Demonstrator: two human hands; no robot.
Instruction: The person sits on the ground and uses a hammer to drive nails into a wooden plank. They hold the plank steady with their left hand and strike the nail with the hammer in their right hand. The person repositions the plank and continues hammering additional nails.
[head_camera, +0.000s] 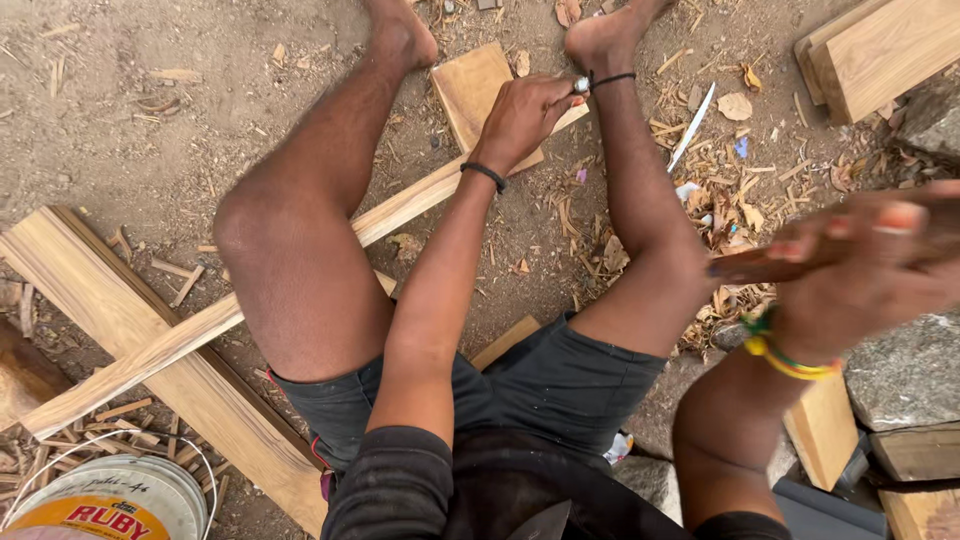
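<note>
I see left hand (525, 115) fingers pinching a small metal tool onto the far wood block (468, 90) | right hand (880, 260) near right, gripping dark handle (760, 266), raised | block uncut, work barely begun.

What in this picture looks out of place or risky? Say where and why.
Wood chips litter the ground by the bare right foot, which sits beside the chisel in the left hand. The raised right hand is blurred.
</note>
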